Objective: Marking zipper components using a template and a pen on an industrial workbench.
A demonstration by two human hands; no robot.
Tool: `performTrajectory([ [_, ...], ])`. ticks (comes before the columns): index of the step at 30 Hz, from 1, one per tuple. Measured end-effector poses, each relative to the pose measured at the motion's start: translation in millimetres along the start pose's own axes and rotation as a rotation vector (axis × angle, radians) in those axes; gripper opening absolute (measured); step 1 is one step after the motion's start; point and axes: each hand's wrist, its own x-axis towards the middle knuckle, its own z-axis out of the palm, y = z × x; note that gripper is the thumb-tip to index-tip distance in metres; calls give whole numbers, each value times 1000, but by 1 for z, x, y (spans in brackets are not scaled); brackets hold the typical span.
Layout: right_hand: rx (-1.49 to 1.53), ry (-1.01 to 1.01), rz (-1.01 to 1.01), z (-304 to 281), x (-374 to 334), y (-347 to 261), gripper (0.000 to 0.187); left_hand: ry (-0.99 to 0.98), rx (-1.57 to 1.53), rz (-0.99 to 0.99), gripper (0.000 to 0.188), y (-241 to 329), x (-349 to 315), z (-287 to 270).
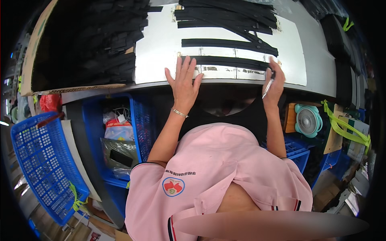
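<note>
A long black strip lies across a white board that carries drawn marks and short lines. My left hand is open, fingers spread, with its fingertips on the strip's left end. At the opposite end, my right hand has its fingers closed around a slim silver-white pen, whose lower end points toward me. The right fingertips are at the strip's end and slightly blurred. A second black strip lies just beyond, with a pile of similar strips farther back.
An open cardboard box full of black strips stands on the left of the table. Blue plastic baskets hang and stand below it, one holding bags and a phone. A teal fan sits below the table's right side.
</note>
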Motion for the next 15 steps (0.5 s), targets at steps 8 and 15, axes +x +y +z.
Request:
performTrajectory([
  [8,745,-294,160,53,35,-107,21,-6,-27,-33,56,2,-1,0],
  [15,808,-399,239,102,35,-113,26,21,-62,-41,55,4,1,-1],
])
